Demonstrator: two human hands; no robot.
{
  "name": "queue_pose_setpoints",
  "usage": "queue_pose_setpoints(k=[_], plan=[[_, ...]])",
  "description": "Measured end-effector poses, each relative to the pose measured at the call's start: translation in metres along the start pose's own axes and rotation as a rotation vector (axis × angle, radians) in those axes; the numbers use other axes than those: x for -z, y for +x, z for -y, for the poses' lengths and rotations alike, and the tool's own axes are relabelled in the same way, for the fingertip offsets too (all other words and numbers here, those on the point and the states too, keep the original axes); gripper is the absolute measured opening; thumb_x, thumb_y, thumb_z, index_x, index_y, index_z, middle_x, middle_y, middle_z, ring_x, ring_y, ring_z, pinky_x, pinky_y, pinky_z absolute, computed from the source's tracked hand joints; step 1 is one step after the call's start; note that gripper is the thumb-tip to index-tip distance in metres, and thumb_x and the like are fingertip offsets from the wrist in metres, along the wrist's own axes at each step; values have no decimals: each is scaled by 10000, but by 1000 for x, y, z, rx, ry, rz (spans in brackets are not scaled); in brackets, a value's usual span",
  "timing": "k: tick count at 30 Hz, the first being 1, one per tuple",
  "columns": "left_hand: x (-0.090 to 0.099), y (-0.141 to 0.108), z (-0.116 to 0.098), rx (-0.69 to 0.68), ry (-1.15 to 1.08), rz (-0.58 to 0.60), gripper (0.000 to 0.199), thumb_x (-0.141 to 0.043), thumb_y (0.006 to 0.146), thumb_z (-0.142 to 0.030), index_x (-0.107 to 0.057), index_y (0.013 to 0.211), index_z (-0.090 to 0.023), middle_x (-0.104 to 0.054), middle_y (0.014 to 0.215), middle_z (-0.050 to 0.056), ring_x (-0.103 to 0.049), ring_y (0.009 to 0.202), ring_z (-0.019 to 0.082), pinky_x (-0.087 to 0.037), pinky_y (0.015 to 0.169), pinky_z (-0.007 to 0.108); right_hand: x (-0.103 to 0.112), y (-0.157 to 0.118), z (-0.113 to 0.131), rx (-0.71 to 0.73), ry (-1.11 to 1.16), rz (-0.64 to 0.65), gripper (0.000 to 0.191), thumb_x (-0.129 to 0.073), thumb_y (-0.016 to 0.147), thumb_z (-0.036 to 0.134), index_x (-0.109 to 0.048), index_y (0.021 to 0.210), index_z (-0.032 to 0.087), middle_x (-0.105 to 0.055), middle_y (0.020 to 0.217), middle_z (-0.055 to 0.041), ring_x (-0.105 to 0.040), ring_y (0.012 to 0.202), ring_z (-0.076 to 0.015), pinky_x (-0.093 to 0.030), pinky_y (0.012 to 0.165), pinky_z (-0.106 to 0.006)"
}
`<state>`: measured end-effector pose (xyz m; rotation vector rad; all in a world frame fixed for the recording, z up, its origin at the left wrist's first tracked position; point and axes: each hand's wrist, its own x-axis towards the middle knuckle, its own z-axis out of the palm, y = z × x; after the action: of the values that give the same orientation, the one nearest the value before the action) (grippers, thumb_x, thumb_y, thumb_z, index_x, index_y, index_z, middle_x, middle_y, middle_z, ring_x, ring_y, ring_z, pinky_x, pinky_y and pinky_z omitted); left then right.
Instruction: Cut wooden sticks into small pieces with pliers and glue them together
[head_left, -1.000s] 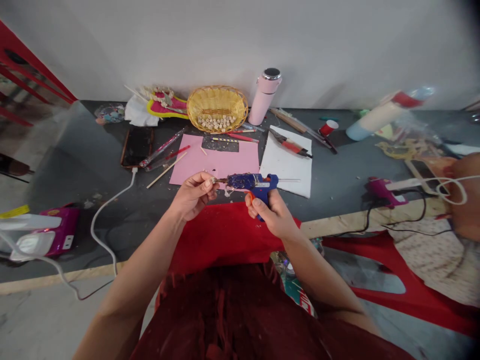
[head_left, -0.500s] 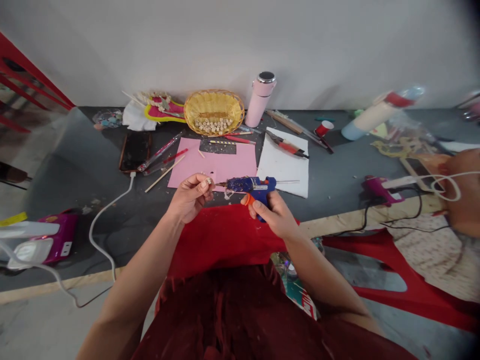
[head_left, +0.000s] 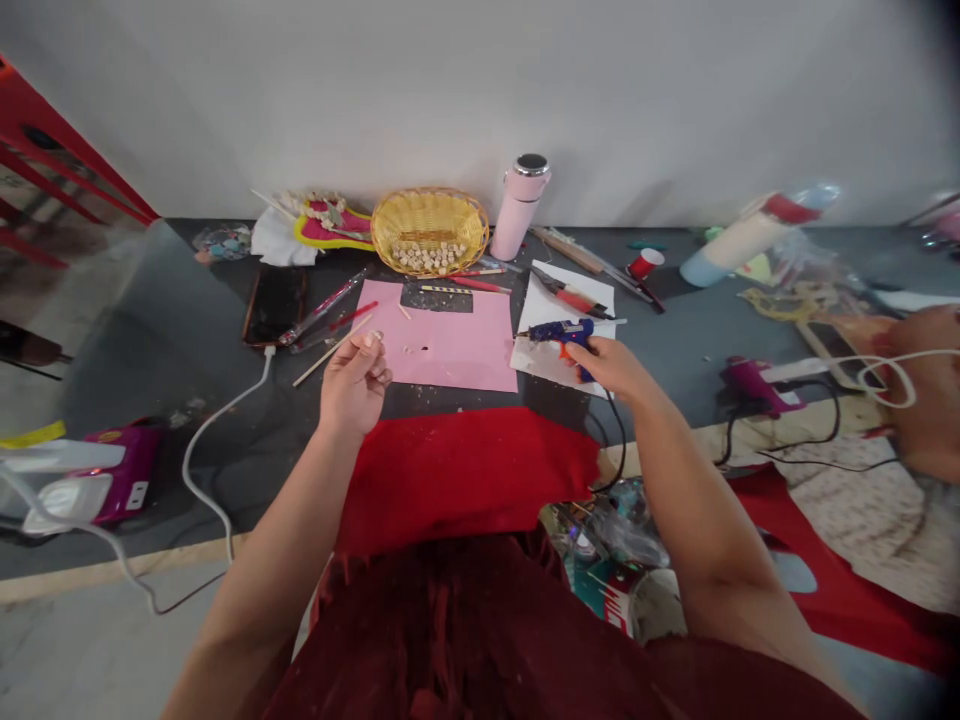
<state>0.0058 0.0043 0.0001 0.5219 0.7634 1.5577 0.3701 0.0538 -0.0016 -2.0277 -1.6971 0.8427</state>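
My left hand (head_left: 354, 385) is raised over the left edge of a pink sheet (head_left: 472, 350), pinching a small pale piece (head_left: 377, 337) between thumb and fingertips. Its exact kind is too small to make out. My right hand (head_left: 616, 368) is closed round a blue glue gun (head_left: 559, 331) with an orange trigger. The gun is over or on a white sheet (head_left: 536, 360), its nozzle pointing left and a glue stick poking out at the back. Whether it rests on the sheet I cannot tell. A few pale bits lie on the pink sheet.
A wicker basket (head_left: 386, 225) holds small pale pieces beside a pink flask (head_left: 517, 210). A phone (head_left: 274, 305) with a white cable lies left. Red cloth (head_left: 472, 475) covers the table's front edge. A black cord hangs by my right wrist. Another person's arm (head_left: 930, 390) is far right.
My right hand has carried the glue gun right and away from me, over the white sheet. My left hand has drawn left with the small piece, apart from the nozzle.
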Motion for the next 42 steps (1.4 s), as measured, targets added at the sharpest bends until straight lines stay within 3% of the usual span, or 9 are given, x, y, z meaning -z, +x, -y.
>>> queue_pose_setpoints(k=[3, 6, 12, 15, 19, 25, 31, 35, 42], plan=[[1, 1, 0, -27, -7, -1, 170, -761, 695, -206, -599, 731, -170, -524, 661, -35, -406, 469, 24, -331, 434, 163, 5, 6, 12, 49, -512, -215, 293, -537, 837, 435, -647, 832, 163, -672, 820, -113, -632, 809, -250, -459, 688, -340], [1, 1, 1, -11, -1, -7, 192, -764, 694, -225, -584, 723, -164, -520, 656, -38, -396, 461, 20, -316, 428, 160, -12, 7, 41, 328, -491, -327, 221, -515, 870, 318, -644, 999, 194, -670, 1011, -101, -625, 873, -224, -461, 761, -339], [-3, -1, 0, 44, 1, -20, 205, -767, 686, -232, -579, 736, -166, -520, 651, -45, -390, 460, 19, -318, 437, 154, -104, 12, 119, 917, -207, 72, 217, -522, 883, 195, -617, 1077, 212, -617, 1110, -62, -586, 986, -165, -444, 859, -293], [-4, -2, -3, 66, -20, -12, 208, -761, 693, -230, -568, 739, -168, -517, 655, -50, -381, 461, 15, -323, 445, 151, -142, 20, 146, 988, -215, 187, 179, -508, 898, 206, -620, 1038, 198, -617, 1073, -62, -572, 975, -162, -434, 828, -279], [-3, -2, -5, 96, -56, 4, 209, -754, 702, -233, -561, 762, -175, -516, 667, -52, -386, 472, 15, -332, 456, 151, -167, 33, 160, 919, -333, 225, 139, -497, 886, 174, -636, 884, 173, -630, 968, -70, -563, 928, -181, -415, 796, -285], [-2, -4, -5, 177, -127, 59, 211, -737, 734, -285, -583, 830, -178, -508, 681, -47, -393, 486, 18, -339, 461, 154, -160, 30, 154, 884, -267, 212, 131, -492, 897, 193, -617, 894, 152, -620, 954, -79, -553, 894, -173, -406, 788, -286], [-7, -10, -3, 209, -112, 99, 189, -739, 734, -270, -587, 791, -172, -535, 736, -30, -416, 522, 27, -364, 493, 160, -125, -11, 137, 741, 267, 103, 118, -538, 887, 301, -574, 876, 190, -605, 843, -23, -545, 754, -132, -434, 702, -268], [-11, -14, 4, 216, -12, 121, 178, -755, 710, -257, -607, 740, -164, -571, 766, -13, -430, 541, 38, -371, 506, 173, -122, -36, 124, 659, 525, 68, 156, -537, 890, 354, -558, 902, 201, -576, 824, -10, -530, 715, -115, -443, 663, -259], [-12, -15, 19, 268, 143, 139, 174, -777, 681, -281, -676, 758, -162, -577, 718, -10, -422, 536, 46, -364, 508, 186, -128, -47, 122, 813, 653, -20, 82, -534, 897, 288, -557, 856, 220, -562, 865, -21, -537, 799, -132, -452, 705, -289]])
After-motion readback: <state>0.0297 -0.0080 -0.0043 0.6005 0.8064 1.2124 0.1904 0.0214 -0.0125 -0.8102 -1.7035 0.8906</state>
